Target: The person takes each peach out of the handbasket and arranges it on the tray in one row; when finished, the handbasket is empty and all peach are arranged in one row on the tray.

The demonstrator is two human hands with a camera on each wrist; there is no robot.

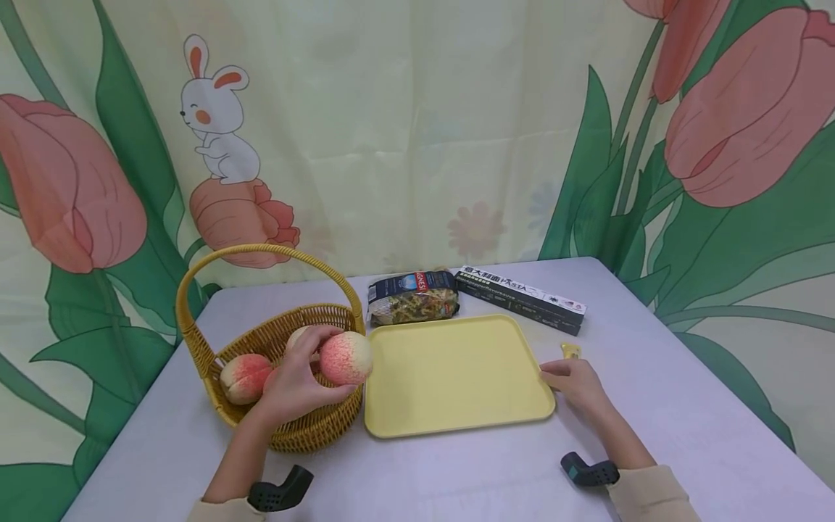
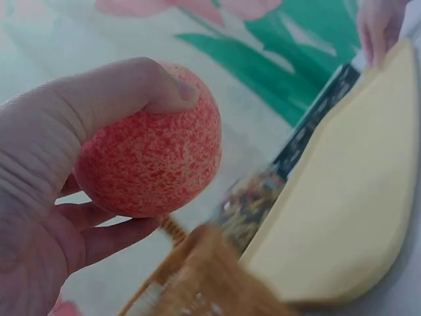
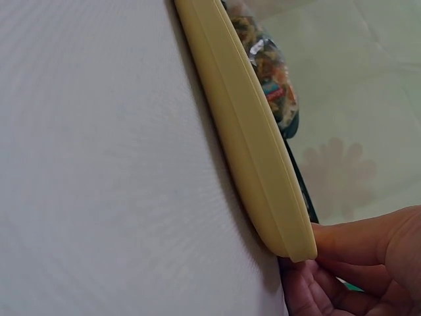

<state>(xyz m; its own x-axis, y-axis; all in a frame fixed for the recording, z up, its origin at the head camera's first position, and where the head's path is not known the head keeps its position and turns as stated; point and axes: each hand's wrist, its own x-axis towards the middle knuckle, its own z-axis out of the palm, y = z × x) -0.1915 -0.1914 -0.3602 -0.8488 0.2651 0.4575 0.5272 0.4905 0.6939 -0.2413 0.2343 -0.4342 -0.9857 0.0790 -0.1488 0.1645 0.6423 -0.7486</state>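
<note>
The left hand (image 1: 296,384) holds a peach (image 1: 346,358) over the basket (image 1: 313,428) rim, just left of the tray (image 1: 457,373); the right hand (image 1: 577,384) rests its relaxed fingers on the tray's right edge

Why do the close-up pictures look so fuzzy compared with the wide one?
Head view: even, soft light, sharp all over, only faint shadows under the yellow tray. Left wrist view: the peach in the left hand is fairly crisp, but the basket is smeared. Right wrist view: the tray edge is clear, the pasta bag behind it blurred.
</note>
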